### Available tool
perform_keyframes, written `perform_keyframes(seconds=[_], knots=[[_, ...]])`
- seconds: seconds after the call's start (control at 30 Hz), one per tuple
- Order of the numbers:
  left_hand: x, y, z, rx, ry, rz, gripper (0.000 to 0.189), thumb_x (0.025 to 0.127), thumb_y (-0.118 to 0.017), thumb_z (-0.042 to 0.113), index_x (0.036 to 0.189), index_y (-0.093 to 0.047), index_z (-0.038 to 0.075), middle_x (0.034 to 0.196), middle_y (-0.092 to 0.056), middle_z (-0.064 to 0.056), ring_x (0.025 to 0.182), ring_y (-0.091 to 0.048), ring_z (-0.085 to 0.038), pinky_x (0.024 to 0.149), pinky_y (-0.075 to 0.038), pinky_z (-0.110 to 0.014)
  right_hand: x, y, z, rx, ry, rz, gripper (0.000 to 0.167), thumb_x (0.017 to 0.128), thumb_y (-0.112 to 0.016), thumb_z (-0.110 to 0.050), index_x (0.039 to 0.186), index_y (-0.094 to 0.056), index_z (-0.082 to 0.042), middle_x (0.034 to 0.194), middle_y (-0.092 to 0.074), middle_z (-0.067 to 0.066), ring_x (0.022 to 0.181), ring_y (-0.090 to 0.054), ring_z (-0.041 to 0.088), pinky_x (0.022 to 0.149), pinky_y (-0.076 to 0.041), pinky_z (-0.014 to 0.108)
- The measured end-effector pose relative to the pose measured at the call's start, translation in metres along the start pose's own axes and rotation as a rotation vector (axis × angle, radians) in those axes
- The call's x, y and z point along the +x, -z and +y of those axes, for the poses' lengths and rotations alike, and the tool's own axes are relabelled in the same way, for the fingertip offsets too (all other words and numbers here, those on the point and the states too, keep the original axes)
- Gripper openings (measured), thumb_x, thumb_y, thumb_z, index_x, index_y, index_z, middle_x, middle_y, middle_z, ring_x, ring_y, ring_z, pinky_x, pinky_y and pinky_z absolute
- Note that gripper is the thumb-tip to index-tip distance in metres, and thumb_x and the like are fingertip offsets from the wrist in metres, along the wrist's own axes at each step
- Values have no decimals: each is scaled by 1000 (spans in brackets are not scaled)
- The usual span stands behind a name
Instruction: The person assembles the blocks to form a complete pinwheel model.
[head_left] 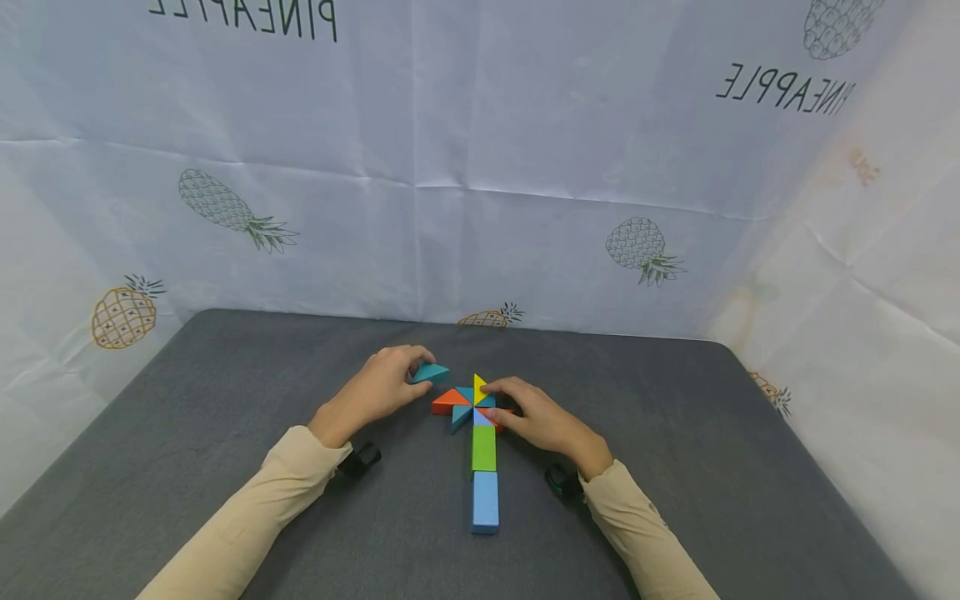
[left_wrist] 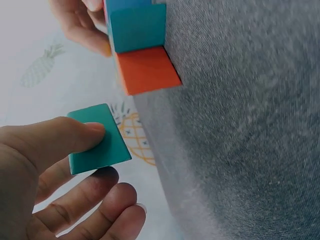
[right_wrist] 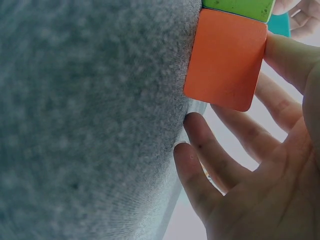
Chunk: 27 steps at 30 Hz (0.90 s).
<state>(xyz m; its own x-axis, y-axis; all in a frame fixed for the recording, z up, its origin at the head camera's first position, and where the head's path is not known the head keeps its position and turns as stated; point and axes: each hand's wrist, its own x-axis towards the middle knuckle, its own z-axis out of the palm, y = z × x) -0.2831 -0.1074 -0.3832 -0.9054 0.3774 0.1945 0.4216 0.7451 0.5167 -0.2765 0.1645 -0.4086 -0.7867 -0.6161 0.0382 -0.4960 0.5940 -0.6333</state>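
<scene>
My left hand [head_left: 378, 385] pinches a teal triangular block [head_left: 431, 373] between thumb and fingers, up off the table. It hangs just left of a pinwheel of triangular blocks, apart from it. In that ring are a yellow triangle [head_left: 478, 390], an orange triangle [head_left: 449, 402], blue-teal triangles [head_left: 461, 417] and a lavender one [head_left: 479, 418]. My right hand [head_left: 542, 417] rests at the ring's right side, index fingertip at the yellow triangle and thumb by the centre. In the right wrist view its fingers spread loosely beside an orange block [right_wrist: 225, 60].
Below the ring, a green block [head_left: 483, 448] and a blue rectangular block [head_left: 485, 502] run in a line toward me. The dark grey tabletop [head_left: 225, 400] ends at a pale pineapple-printed cloth [head_left: 450, 242], which hangs behind and at the sides.
</scene>
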Motion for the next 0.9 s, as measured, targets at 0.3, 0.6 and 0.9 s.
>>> perform_keyframes(seconds=[0.3,0.6,0.9], knots=[[-6,1,9,-12,-8,-25,32,88,-75,12,117,-67,3,94,-66,-8,77,-58,-15,65,-49,-27,2,-1,-1,-20,10,4,40,104,-53,-26,140,-53,-7,154,-41,13,138,-46,33,110,-41,53],[-12,3,16,9,-16,-37,31,88,-75,12,116,-67,3,89,-65,-6,73,-54,-13,61,-46,-25,2,-2,0,-52,58,-7,39,108,-42,-19,145,-50,-8,156,-40,13,145,-38,33,115,-35,53],[-19,1,23,-4,15,-55,29,88,-75,13,114,-67,5,78,-57,-1,64,-49,-12,57,-42,-25,2,-1,-1,-61,52,-7,39,106,-48,-17,144,-51,-8,154,-44,12,142,-42,31,113,-39,50]])
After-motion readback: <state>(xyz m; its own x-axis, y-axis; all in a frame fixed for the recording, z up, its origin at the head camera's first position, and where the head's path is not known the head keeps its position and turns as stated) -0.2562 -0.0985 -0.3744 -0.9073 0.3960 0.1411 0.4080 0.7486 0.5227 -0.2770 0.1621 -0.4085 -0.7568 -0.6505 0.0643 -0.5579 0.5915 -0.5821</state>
